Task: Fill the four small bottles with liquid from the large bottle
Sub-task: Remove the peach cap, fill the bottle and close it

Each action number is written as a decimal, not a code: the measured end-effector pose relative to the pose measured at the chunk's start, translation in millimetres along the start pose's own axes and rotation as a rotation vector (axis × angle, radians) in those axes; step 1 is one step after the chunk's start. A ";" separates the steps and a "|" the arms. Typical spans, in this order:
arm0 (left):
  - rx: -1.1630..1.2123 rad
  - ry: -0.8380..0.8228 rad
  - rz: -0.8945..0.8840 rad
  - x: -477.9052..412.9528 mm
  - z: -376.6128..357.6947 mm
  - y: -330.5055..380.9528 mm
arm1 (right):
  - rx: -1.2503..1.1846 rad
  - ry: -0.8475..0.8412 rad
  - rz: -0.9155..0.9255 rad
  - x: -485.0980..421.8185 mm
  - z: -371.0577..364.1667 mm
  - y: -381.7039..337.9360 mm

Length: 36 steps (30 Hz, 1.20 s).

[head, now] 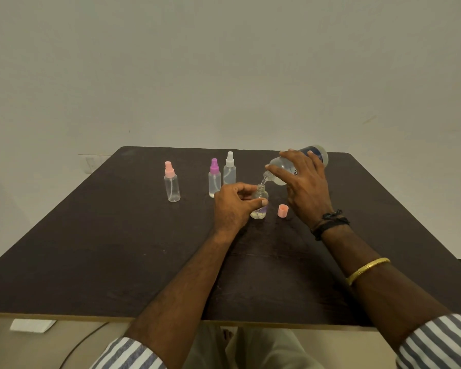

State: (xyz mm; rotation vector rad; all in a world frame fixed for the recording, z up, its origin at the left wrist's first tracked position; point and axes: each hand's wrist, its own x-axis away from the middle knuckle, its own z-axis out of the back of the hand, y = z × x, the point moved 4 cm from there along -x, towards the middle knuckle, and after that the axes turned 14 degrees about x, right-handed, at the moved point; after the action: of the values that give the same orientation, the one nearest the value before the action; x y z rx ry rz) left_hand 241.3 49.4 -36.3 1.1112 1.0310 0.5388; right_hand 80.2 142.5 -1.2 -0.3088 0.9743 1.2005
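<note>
The right hand [305,182] grips the tipped big bottle [298,166], pouring into the small bottle [260,202] that the left hand [232,206] pinches.

One view, worn on the person's head, faces forward and down across the table [91,249] to the wall [224,62] beyond the hands. Both forearms rise from the bottom edge, with the sleeves [128,352] nearest the lens. The left hand [232,206], gripping the open bottle [261,195], and the right hand [304,187], holding the large bottle [280,170], sit just below mid-frame, near enough to tell single fingers. The wall fills everything above the hands.
</note>
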 end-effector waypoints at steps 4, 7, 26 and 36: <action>0.006 -0.004 -0.003 -0.4 0.1 -0.7 | 0.004 -0.013 0.000 -0.4 -1.0 1.1; 0.003 -0.004 -0.001 -0.7 0.2 -2.0 | -0.007 -0.013 -0.001 -0.5 -0.1 1.0; -0.007 -0.006 -0.003 -0.9 -0.2 -2.0 | -0.008 -0.019 0.000 0.6 1.7 -0.9; 0.005 -0.008 0.006 -0.9 0.3 -2.8 | -0.001 -0.039 0.011 2.2 1.0 -2.0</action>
State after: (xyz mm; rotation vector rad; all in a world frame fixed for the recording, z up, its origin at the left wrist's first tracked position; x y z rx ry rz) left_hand 240.9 47.5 -38.5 1.1205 1.0230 0.5365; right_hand 82.5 143.8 -2.9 -0.2801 0.9424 1.2134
